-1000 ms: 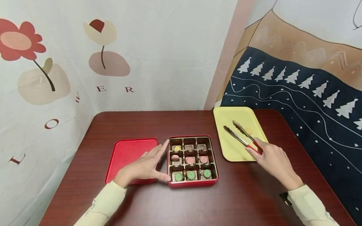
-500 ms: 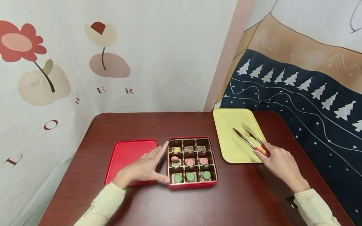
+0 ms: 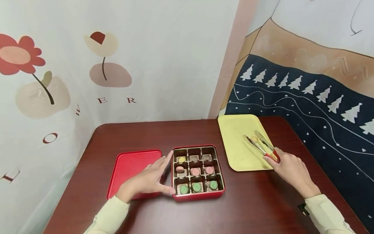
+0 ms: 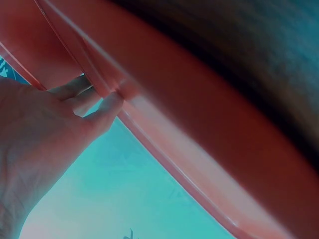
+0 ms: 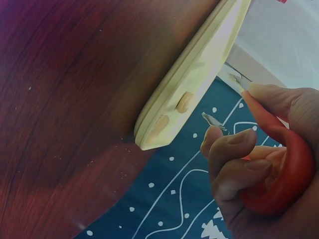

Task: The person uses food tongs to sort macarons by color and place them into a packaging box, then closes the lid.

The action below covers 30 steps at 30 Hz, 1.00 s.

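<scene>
A red box [image 3: 198,195] with nine compartments holds yellow, pink and green sweets. My left hand [image 3: 150,177] lies flat against its left side, fingers straight and thumb at the front left corner. In the left wrist view those fingertips [image 4: 107,102] touch the box rim [image 4: 164,142]. My right hand [image 3: 286,165] grips red-handled metal tongs [image 3: 263,146] over the yellow tray [image 3: 236,152]. The tong arms stand apart on either side of a small yellow sweet [image 3: 255,139]. The right wrist view shows my right hand [image 5: 249,159] wrapped round the red tongs handle [image 5: 286,177] beside the tray [image 5: 199,74].
The red lid [image 3: 131,165] lies flat left of the box, partly under my left wrist. All stands on a dark wooden table [image 3: 248,208] set in a corner between a flowered cloth wall and a cloth with trees.
My right hand has carried the tongs to the right across the tray, so their tips now flank the yellow sweet. My left hand has stayed against the box.
</scene>
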Each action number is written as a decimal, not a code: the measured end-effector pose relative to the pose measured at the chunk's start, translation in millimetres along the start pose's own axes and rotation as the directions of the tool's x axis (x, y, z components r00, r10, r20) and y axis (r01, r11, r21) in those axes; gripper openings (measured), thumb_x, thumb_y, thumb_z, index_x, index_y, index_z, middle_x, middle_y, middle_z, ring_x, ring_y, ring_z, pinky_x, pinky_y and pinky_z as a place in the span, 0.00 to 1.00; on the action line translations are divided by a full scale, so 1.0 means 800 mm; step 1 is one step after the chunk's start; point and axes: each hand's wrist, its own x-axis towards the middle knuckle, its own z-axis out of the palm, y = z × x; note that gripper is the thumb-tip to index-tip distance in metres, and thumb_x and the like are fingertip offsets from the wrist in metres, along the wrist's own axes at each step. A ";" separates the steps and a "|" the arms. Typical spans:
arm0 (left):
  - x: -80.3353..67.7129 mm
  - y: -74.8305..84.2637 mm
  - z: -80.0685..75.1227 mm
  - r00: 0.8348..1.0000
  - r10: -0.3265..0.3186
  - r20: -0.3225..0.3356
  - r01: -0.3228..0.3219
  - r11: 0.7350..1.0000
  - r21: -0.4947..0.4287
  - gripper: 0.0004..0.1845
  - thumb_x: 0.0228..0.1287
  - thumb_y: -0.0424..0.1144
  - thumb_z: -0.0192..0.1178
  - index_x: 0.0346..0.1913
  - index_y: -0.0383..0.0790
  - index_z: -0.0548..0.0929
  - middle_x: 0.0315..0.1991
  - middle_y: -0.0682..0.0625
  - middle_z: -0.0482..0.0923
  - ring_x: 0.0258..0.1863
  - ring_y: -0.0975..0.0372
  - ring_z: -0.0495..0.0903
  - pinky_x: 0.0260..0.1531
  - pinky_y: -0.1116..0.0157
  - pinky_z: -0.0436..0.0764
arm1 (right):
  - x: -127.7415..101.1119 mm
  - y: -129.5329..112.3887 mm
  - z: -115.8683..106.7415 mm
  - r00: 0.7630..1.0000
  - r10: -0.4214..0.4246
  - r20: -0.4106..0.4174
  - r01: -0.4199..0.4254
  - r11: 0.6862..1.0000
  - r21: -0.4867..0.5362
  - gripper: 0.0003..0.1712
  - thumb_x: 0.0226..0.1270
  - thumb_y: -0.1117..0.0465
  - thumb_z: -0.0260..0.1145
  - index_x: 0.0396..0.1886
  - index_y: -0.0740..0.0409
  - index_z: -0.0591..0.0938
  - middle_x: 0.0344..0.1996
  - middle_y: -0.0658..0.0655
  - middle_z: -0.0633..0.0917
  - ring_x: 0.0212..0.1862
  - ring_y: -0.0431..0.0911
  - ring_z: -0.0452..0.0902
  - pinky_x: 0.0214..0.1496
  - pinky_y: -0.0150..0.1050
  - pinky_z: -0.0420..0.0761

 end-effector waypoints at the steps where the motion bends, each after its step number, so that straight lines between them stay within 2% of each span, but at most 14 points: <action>1: 0.000 0.001 0.001 1.000 -0.001 -0.003 0.001 1.000 -0.006 0.77 0.56 0.74 0.76 0.91 0.54 0.31 0.87 0.35 0.48 0.86 0.40 0.44 0.77 0.28 0.46 | 0.001 0.001 -0.001 1.000 0.001 -0.001 -0.001 1.000 -0.003 0.31 0.74 0.46 0.76 0.56 0.71 0.82 0.26 0.59 0.81 0.25 0.53 0.75 0.22 0.53 0.75; 9: -0.003 0.001 0.002 1.000 -0.013 0.002 0.013 1.000 0.002 0.77 0.56 0.74 0.76 0.91 0.54 0.31 0.87 0.32 0.46 0.86 0.39 0.43 0.78 0.30 0.47 | -0.001 0.003 0.003 0.999 0.019 0.029 -0.019 1.000 0.001 0.33 0.75 0.45 0.75 0.54 0.74 0.81 0.26 0.60 0.80 0.24 0.53 0.74 0.22 0.53 0.74; 23: -0.002 0.001 0.002 1.000 -0.011 0.009 0.011 1.000 -0.005 0.77 0.55 0.76 0.75 0.90 0.54 0.31 0.87 0.30 0.46 0.86 0.39 0.43 0.78 0.29 0.47 | 0.000 0.015 0.006 0.996 0.038 0.079 -0.039 0.999 0.008 0.22 0.78 0.46 0.73 0.38 0.60 0.80 0.22 0.56 0.77 0.23 0.56 0.75 0.21 0.56 0.72; 26: -0.001 0.002 0.002 1.000 -0.007 0.008 0.007 1.000 -0.005 0.77 0.55 0.76 0.75 0.90 0.53 0.31 0.87 0.30 0.46 0.86 0.39 0.43 0.78 0.29 0.47 | 0.001 0.015 0.006 0.996 0.039 0.083 -0.041 0.999 0.017 0.21 0.78 0.47 0.74 0.40 0.61 0.82 0.22 0.57 0.79 0.23 0.57 0.76 0.21 0.57 0.73; 30: -0.001 0.001 0.003 1.000 -0.008 0.007 0.008 1.000 -0.005 0.77 0.55 0.76 0.75 0.91 0.53 0.31 0.87 0.31 0.45 0.86 0.39 0.43 0.78 0.30 0.47 | 0.001 0.012 0.005 0.993 0.049 0.107 -0.052 0.998 0.025 0.26 0.78 0.49 0.74 0.53 0.70 0.85 0.30 0.69 0.85 0.26 0.60 0.80 0.24 0.61 0.78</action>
